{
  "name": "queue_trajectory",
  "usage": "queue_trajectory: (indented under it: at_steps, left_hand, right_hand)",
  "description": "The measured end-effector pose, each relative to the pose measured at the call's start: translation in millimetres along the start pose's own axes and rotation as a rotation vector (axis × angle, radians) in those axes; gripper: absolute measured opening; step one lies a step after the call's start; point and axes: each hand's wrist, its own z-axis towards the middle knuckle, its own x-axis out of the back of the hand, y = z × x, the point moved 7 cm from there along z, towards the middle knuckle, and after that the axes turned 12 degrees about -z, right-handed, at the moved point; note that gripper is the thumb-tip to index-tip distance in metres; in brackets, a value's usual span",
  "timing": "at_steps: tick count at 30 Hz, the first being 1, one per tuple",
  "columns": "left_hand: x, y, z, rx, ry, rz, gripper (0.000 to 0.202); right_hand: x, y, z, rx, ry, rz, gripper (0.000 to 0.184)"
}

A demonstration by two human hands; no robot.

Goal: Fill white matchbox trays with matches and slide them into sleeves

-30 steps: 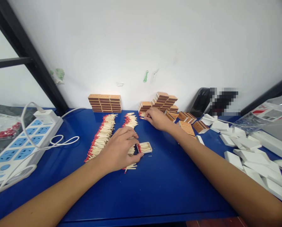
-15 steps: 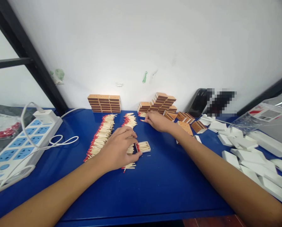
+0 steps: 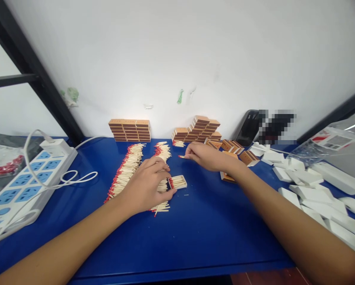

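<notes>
My left hand (image 3: 146,184) lies curled over a row of red-tipped matches (image 3: 162,168), its thumb and fingertips pressed against the left end of a small open tray of matches (image 3: 177,182) on the blue table (image 3: 195,229). A second, longer row of matches (image 3: 125,170) runs to its left. My right hand (image 3: 208,156) hovers behind the tray and pinches a single match (image 3: 182,156), red tip pointing left.
Stacked orange matchboxes (image 3: 130,130) and a second stack (image 3: 199,130) stand against the wall. Loose orange sleeves (image 3: 237,148) and several white trays (image 3: 311,190) lie at right. A white-blue power strip (image 3: 31,180) with cables sits at left.
My right hand has drawn back from the stack at the wall toward the tray, now pinching a match. The left hand has stayed on the tray.
</notes>
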Motion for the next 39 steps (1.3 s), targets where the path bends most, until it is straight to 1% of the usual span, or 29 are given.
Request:
queue_trajectory:
  at_steps: [4,7,10,12,14,16,18,20,23,25,27,30,33,39]
  left_hand:
    - [0.8,-1.7,-0.1,0.014,0.012,0.014,0.017]
    - [0.7,-2.0,0.0,0.019,0.013,0.011,0.018]
    - [0.6,-2.3,0.6,0.030,-0.001,0.015,0.017]
    - [0.6,-2.2,1.0,0.034,-0.012,0.014,0.018]
    - [1.0,-1.5,1.3,0.028,-0.013,0.008,0.018]
    - [1.0,-1.0,1.5,0.024,-0.015,0.007,0.018]
    - [0.4,-0.6,1.4,0.023,-0.017,0.007,0.018]
    - [-0.5,0.0,1.1,0.016,-0.017,0.003,0.018]
    - [-1.2,1.5,0.5,-0.004,-0.007,-0.010,0.017]
    - [-1.2,1.9,0.4,-0.009,-0.002,-0.014,0.018]
    - [-1.1,1.8,0.4,-0.006,-0.004,-0.015,0.018]
    - [-0.8,2.3,0.3,-0.010,-0.001,-0.014,0.019]
    - [-0.6,3.8,-0.4,-0.027,0.016,-0.022,0.018]
    - [-0.9,4.6,-1.8,-0.037,0.030,-0.037,0.017]
  right_hand:
    - [5.0,-20.5,-22.6,0.054,-0.043,0.077,0.019]
    - [1.1,-45.8,-33.5,0.117,-0.088,0.068,0.017]
    - [-4.4,-68.0,-38.1,0.178,-0.115,0.038,0.016]
    - [-5.9,-75.9,-39.3,0.194,-0.109,0.018,0.016]
    - [-5.7,-78.0,-40.3,0.198,-0.102,0.019,0.016]
    - [-4.7,-74.9,-40.6,0.196,-0.113,0.055,0.015]
    - [-1.0,-66.1,-37.7,0.172,-0.101,0.092,0.013]
    - [5.6,-50.3,-29.4,0.107,-0.029,0.086,0.011]
    - [13.3,-20.0,-8.8,-0.032,0.140,0.010,0.009]
    - [10.8,-4.0,6.8,-0.077,0.211,-0.031,0.010]
    - [2.6,5.6,20.8,-0.070,0.238,-0.080,0.015]
    - [-13.2,13.2,33.2,-0.051,0.226,-0.142,0.023]
    - [-23.3,17.1,35.7,-0.042,0.218,-0.142,0.022]
    - [-23.9,22.5,33.8,-0.049,0.253,-0.133,0.019]
